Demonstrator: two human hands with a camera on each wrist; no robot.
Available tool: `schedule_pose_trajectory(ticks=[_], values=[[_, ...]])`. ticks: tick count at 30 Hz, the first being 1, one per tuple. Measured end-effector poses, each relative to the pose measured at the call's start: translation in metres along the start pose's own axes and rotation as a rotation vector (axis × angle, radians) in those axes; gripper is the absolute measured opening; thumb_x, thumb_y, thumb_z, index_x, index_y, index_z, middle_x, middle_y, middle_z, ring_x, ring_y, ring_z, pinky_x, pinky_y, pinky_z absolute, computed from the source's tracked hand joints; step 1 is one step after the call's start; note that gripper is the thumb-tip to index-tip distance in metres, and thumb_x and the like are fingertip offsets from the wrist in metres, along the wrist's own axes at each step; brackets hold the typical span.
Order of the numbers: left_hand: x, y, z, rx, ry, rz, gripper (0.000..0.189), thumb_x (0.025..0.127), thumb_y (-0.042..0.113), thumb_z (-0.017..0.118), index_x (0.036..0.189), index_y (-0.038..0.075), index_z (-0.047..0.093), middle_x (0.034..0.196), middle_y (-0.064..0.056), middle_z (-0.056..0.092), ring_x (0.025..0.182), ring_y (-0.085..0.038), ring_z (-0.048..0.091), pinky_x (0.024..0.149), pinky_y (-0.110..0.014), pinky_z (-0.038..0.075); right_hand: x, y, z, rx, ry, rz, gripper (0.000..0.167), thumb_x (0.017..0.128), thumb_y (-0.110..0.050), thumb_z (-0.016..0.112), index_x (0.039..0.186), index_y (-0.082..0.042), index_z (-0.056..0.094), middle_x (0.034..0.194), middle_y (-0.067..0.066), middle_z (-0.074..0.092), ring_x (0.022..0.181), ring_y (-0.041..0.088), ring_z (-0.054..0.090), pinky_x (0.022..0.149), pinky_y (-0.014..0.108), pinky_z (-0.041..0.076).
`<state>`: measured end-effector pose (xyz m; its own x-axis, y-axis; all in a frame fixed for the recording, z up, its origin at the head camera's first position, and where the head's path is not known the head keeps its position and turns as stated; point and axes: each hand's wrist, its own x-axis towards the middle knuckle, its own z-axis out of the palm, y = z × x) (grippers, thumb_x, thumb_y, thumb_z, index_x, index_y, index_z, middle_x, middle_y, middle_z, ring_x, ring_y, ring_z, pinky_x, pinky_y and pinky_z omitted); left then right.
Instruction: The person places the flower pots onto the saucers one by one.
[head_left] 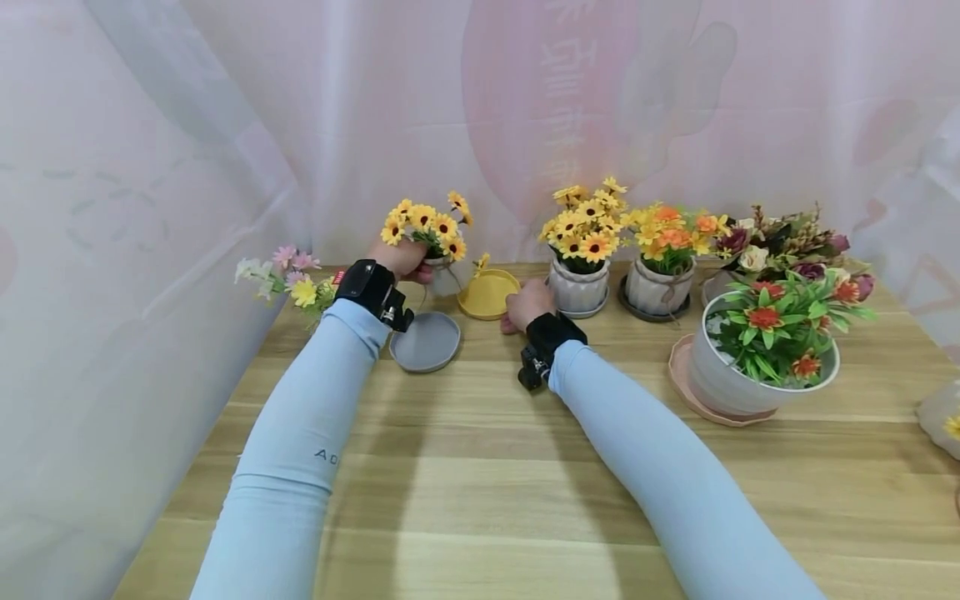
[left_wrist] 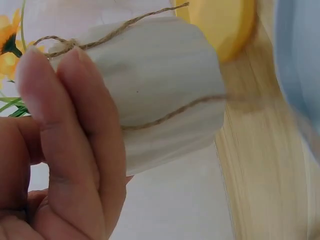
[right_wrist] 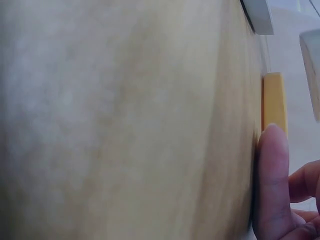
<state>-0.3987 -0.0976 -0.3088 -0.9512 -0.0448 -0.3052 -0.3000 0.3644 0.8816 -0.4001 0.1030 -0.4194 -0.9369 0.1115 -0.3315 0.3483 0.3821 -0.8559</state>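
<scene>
My left hand (head_left: 403, 257) grips a ribbed white flowerpot (left_wrist: 165, 80) near its rim, which has twine tied round it. Yellow sunflower-like blooms (head_left: 422, 218) stand in this pot, and in the left wrist view it lies tilted across the picture. Just right of it a round yellow saucer (head_left: 483, 297) lies on the table. My right hand (head_left: 529, 305) holds that saucer's right edge, a fingertip (right_wrist: 273, 145) against its side. In the right wrist view the pot's base hangs above the saucer, apart from it. A grey saucer (head_left: 425, 342) lies in front of the pot.
To the right stand a second sunflower pot (head_left: 579, 285), an orange-flowered pot (head_left: 658, 288) on a dark saucer, and a large white pot (head_left: 723, 379) on a pink saucer (head_left: 681, 367). Pink and yellow flowers (head_left: 296, 281) show at left. A printed curtain (head_left: 405, 100) hangs behind.
</scene>
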Motion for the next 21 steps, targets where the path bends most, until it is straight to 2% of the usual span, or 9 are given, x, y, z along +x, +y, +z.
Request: schedule_pose_trajectory(ticks=[3,10,16,18,21], values=[[0.001,0.003,0.011,0.005,-0.020,-0.006,0.037,0.104,0.006,0.044,0.140,0.000,0.047,0.087,-0.011,0.058,0.052,-0.012,0.062,0.064,-0.029,0.061,0.002,0.001,0.000,0.012,-0.001,0.000,0.046,0.102,-0.010,0.050,0.148,-0.007,0.044,0.072,0.013,0.070,0.054,0.020,0.069,0.051,0.030,0.059],[0.007,0.006,0.034,-0.012,-0.042,0.001,0.035,0.104,0.006,0.044,0.137,-0.002,0.048,0.076,-0.010,0.059,0.049,-0.013,0.063,0.064,-0.029,0.061,0.004,0.003,-0.002,0.025,-0.011,-0.017,0.050,0.103,-0.011,0.052,0.151,-0.009,0.039,0.072,0.014,0.070,0.054,0.021,0.069,0.051,0.032,0.059],[0.016,0.005,0.050,-0.015,-0.054,-0.007,0.034,0.103,0.005,0.045,0.136,-0.002,0.049,0.076,-0.010,0.060,0.049,-0.013,0.063,0.061,-0.030,0.060,0.005,0.003,-0.002,0.084,-0.017,0.011,0.052,0.103,-0.011,0.052,0.153,-0.012,0.037,0.075,0.016,0.071,0.057,0.023,0.070,0.052,0.034,0.060],[0.018,0.004,0.054,-0.025,-0.058,-0.014,0.034,0.103,0.004,0.046,0.137,-0.001,0.049,0.075,-0.010,0.060,0.048,-0.013,0.062,0.058,-0.029,0.060,0.006,0.004,-0.002,0.081,-0.018,0.019,0.047,0.103,-0.011,0.051,0.149,-0.008,0.043,0.075,0.016,0.071,0.058,0.023,0.070,0.052,0.033,0.060],[0.021,0.002,0.059,-0.042,-0.059,-0.026,0.033,0.102,0.003,0.047,0.135,-0.002,0.050,0.069,-0.009,0.061,0.046,-0.013,0.062,0.055,-0.027,0.059,0.007,0.005,-0.002,0.070,-0.015,0.019,0.030,0.103,-0.010,0.051,0.129,0.003,0.057,0.074,0.016,0.071,0.058,0.024,0.070,0.052,0.033,0.060]])
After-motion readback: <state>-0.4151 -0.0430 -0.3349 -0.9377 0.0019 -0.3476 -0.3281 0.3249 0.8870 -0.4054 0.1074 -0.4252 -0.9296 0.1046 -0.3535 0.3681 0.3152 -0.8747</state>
